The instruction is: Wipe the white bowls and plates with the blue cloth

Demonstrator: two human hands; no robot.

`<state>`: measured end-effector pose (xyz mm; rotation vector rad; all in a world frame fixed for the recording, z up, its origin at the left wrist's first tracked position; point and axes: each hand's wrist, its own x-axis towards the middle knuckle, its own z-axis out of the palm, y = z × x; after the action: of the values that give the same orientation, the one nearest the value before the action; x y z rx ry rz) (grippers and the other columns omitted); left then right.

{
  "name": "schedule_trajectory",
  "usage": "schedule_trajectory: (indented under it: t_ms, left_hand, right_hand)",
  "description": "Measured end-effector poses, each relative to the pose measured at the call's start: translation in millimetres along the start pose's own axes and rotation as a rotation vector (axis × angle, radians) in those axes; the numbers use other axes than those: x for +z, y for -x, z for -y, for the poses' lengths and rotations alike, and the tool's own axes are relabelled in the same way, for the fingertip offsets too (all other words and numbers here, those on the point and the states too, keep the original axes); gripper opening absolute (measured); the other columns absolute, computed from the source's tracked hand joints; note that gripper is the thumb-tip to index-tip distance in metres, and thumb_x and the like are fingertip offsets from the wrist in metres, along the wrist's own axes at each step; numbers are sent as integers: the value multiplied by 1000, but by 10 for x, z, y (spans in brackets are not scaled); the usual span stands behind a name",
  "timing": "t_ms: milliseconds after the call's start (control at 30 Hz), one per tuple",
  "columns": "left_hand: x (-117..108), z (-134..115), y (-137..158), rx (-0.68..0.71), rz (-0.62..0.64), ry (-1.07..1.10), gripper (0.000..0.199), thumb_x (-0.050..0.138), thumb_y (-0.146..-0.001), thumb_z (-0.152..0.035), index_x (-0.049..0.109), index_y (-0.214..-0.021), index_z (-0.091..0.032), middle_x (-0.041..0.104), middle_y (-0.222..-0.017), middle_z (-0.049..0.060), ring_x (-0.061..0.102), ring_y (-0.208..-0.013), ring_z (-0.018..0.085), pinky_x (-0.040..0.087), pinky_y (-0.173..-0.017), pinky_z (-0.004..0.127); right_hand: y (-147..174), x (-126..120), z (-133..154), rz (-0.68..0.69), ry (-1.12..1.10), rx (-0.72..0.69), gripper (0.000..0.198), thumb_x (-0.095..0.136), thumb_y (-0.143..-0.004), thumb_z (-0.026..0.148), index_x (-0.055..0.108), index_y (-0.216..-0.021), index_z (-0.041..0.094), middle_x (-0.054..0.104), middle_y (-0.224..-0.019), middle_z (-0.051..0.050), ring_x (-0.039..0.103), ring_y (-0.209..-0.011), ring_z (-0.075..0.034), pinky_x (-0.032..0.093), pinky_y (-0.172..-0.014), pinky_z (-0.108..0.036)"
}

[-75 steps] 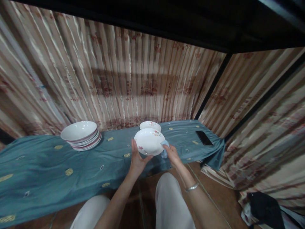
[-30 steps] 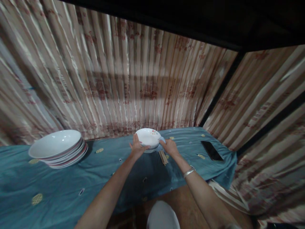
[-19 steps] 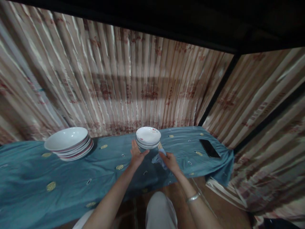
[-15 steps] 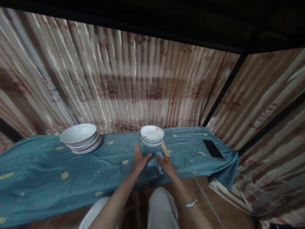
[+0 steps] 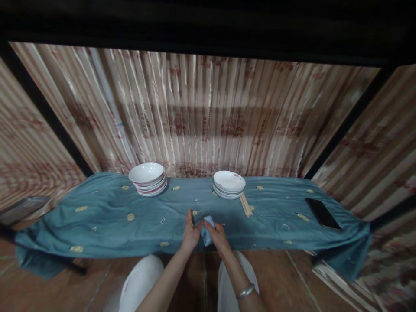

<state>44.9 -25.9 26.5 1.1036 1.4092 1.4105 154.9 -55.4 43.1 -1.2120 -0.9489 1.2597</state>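
A crumpled light-blue cloth [image 5: 207, 234] is bunched up over the front part of the table, with my right hand [image 5: 219, 238] closed on it. Beside it on the left is my left hand [image 5: 191, 233], fingers stretched forward and thumb out at the cloth's edge; whether the thumb presses on it I cannot tell. Beyond my hands stands a stack of white plates [image 5: 229, 182] with a red floral mark on the top one. Several light wooden chopsticks [image 5: 246, 205] lie just right of that stack.
A taller stack of white bowls [image 5: 147, 180] stands at the back left. On the right lies a black phone [image 5: 322, 213]. The blue-green tablecloth [image 5: 113, 229] has yellow pineapple prints. Patterned curtains [image 5: 201, 108] hang behind, between dark posts.
The view has swung left, so things sit further right in it. My hands have come closer together and nearer to me, and the cloth is now bunched smaller and away from the chopsticks.
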Motion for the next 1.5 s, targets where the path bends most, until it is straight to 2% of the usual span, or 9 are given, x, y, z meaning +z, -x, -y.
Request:
schedule_trajectory:
  t_ms: [233, 367, 533, 767, 900, 1100, 1267, 1367, 1500]
  left_hand:
    - [-236, 35, -123, -120, 12, 201, 81, 73, -68, -19, 40, -141, -18, 36, -153, 15, 34, -140, 28, 33, -111, 40]
    - [-389, -185, -268, -163, -41, 298, 81, 70, -73, -16, 34, -145, -20, 30, -156, 15, 33, -141, 27, 30, -113, 40]
    - [-684, -523, -493, -200, -148, 364, 75, 62, -81, -16, 28, -148, -19, 26, -157, 17, 34, -141, 23, 30, -113, 36]
    - [-1092, -829, -754, -268, -397, 491, 69, 61, -83, -19, 30, -144, -33, 24, -159, 6, 27, -144, 15, 24, -115, 34]
    - [-1294, -989, -938, -312, -443, 541, 63, 57, -86, -22, 31, -142, -31, 32, -156, 7, 25, -145, 17, 18, -117, 44]
    - [-1469, -1002, -1088, -170, -429, 489, 77, 56, -86, -23, 13, -149, -33, 17, -162, 6, 14, -147, 15, 13, -118, 42]
    - [-1586, -789, -1144, -25, -389, 313, 85, 56, -86, -33, 3, -152, -30, 1, -163, 8, 8, -148, 15, 10, -118, 37]
    - [-1658, -700, -1194, 75, -344, 207, 88, 60, -84, -39, 7, -153, -28, 2, -163, 7, 7, -148, 15, 10, -118, 33]
    - [-1689, -652, -1253, 112, -312, 146, 88, 62, -82, -45, 14, -153, -26, 9, -163, 7, 9, -148, 17, 8, -118, 34]
  right_hand:
    - [47, 28, -88, 39, -36, 75, 58, 72, -57, 69, 71, -74, 13, 64, -61, -1, 55, -55, -14, 43, -57, -26]
    - [66, 34, -74, 58, -53, 86, 55, 73, -62, 65, 74, -80, 13, 69, -69, -4, 61, -64, -17, 46, -64, -27]
    - [59, 103, -85, 35, -104, 125, 51, 75, -61, 62, 74, -76, 13, 68, -64, -3, 57, -57, -14, 44, -58, -24]
    - [61, 216, -112, 23, -127, 166, 48, 79, -56, 60, 72, -67, 13, 67, -59, -4, 57, -52, -14, 42, -52, -24]
    - [78, 236, -117, 94, -99, 189, 47, 78, -58, 58, 74, -71, 13, 69, -62, -5, 60, -54, -16, 44, -53, -25]
    - [81, 285, -87, 41, -168, 149, 44, 79, -58, 40, 72, -95, 18, 71, -73, -2, 61, -59, -14, 46, -57, -24]
    - [-21, 444, -3, 88, -24, 133, 33, 72, -62, 41, 74, -82, 15, 64, -61, 0, 53, -51, -11, 39, -49, -21]
    - [-160, 637, 87, 171, 29, 129, 35, 71, -64, 46, 74, -79, 16, 61, -58, 1, 51, -50, -10, 38, -49, -21]
    - [-407, 956, 160, 211, 133, 63, 37, 71, -65, 52, 75, -75, 17, 59, -57, 2, 50, -52, -10, 35, -48, -20]
